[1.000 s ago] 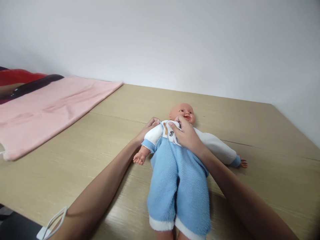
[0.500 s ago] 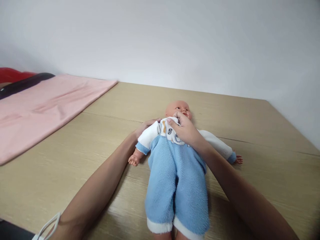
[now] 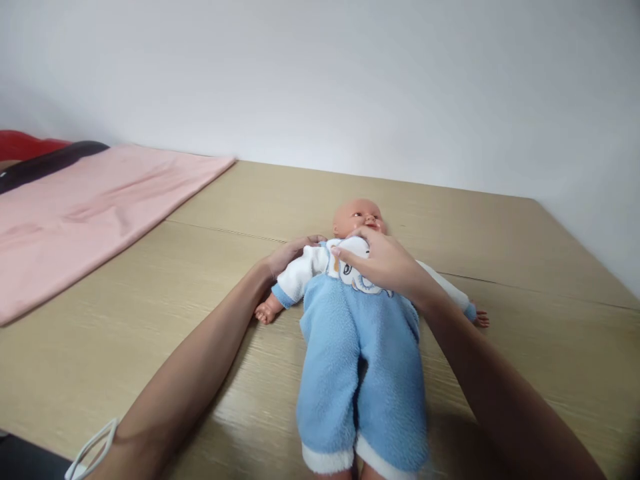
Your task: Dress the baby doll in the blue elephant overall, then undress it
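A baby doll (image 3: 363, 347) lies on its back, its bald head (image 3: 353, 215) toward the wall and its arms spread. It wears a fuzzy blue and white outfit with an animal face on the chest. My left hand (image 3: 293, 255) is closed at the doll's shoulder on the left, partly hidden behind the white sleeve (image 3: 300, 275); its fingertips reach the collar. Across the upper chest lies my right hand (image 3: 383, 259), thumb and fingers apart, with white cloth showing between them. Its fingers touch near the doll's chin and neck. The doll's feet are out of frame.
The doll lies on a wood-grain table (image 3: 175, 287) set against a pale wall (image 3: 320, 87). At the left a pink cloth (image 3: 100, 213) is spread flat. Beyond it are a black item (image 3: 55, 160) and a red item (image 3: 25, 145). A white loop (image 3: 95, 447) is at my left wrist.
The thumb and fingers of my right hand have spread a little, and that hand sits slightly farther right. The doll appears shifted slightly right; its near sleeve is more bunched at the shoulder.
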Action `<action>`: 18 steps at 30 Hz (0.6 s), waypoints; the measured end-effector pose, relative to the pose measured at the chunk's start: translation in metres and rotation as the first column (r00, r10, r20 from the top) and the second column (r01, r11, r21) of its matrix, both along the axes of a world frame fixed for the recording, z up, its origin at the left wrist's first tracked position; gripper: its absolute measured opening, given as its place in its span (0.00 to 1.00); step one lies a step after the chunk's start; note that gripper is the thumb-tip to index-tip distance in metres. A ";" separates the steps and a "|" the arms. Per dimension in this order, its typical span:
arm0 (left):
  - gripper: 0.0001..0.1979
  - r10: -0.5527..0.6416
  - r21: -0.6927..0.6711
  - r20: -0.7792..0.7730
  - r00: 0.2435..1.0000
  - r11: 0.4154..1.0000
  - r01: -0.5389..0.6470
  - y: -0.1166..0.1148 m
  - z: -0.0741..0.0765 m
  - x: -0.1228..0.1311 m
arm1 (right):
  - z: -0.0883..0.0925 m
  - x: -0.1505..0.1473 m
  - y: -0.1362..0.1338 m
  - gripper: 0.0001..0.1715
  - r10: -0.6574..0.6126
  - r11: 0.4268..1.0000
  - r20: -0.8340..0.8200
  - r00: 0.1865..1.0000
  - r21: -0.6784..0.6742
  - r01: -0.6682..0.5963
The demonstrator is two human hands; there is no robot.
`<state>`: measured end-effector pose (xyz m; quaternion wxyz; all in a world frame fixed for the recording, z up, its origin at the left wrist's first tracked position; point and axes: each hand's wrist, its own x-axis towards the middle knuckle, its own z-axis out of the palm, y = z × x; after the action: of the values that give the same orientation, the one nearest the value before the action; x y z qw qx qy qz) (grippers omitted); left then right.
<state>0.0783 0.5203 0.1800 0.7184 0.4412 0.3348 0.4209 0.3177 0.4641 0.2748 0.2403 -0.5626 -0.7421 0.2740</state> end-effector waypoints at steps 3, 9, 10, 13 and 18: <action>0.13 -0.078 0.009 -0.002 0.997 0.997 0.078 0.001 0.005 -0.001 | 0.001 -0.005 -0.002 0.19 0.065 0.998 0.060 0.996 -0.022 -0.064; 0.13 -0.077 0.046 0.065 0.995 0.996 0.074 -0.003 0.010 0.005 | -0.006 -0.007 0.001 0.14 0.075 0.997 -0.104 0.992 -0.021 -0.078; 0.13 -0.082 0.048 0.072 0.994 0.996 0.079 -0.004 0.010 0.006 | -0.007 -0.007 0.001 0.15 0.070 0.997 -0.108 0.992 -0.037 -0.074; 0.17 -0.103 0.010 0.093 0.990 0.995 0.102 -0.001 0.010 0.009 | -0.006 -0.008 -0.001 0.18 0.041 0.997 -0.105 0.994 -0.059 -0.047; 0.16 -0.114 -0.043 0.102 0.988 0.992 0.119 0.009 0.007 0.010 | 0.001 -0.010 -0.003 0.17 0.000 0.999 0.027 1.000 -0.032 0.001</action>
<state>0.0881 0.5293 0.1870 0.7682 0.4205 0.2825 0.3914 0.3074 0.4607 0.2755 0.2214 -0.5701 -0.7406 0.2783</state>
